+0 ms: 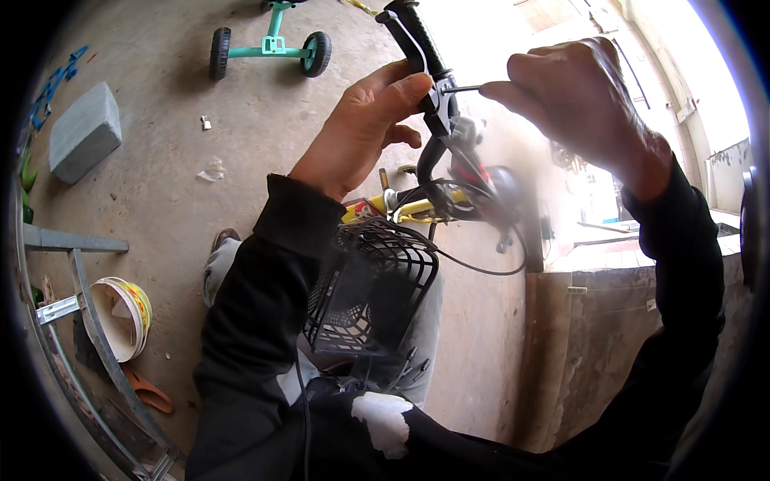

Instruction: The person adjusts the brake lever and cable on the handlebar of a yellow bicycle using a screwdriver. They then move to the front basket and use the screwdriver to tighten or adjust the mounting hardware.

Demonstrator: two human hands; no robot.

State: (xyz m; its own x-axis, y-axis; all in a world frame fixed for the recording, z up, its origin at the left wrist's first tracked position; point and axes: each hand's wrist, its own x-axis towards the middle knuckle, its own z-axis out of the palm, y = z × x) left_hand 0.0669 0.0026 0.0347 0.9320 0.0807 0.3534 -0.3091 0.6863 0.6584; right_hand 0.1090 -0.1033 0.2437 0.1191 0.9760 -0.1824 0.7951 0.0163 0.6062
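Note:
A small yellow bicycle (413, 210) stands before me, its black handlebar (435, 160) running up to a ribbed grip (425, 40). My left hand (369, 124) pinches the brake lever (403, 34) at its bracket, thumb on top, with other fingers partly curled below. From the right, my right hand (573, 100) grips a tool with a thin metal shaft (464, 88), its tip at the bracket. The fist hides the tool's handle, so its exact kind cannot be made out. A black basket (377, 280) sits at the bicycle, above my lap, with black cables (513, 268) looping beside it.
A turquoise frame with black wheels (273, 50) stands on the concrete floor at the far side. To the left are a grey block (85, 132), a white bucket (132, 319), an orange-handled item (147, 390) and a metal frame (88, 321). A low wall (597, 345) stands at right.

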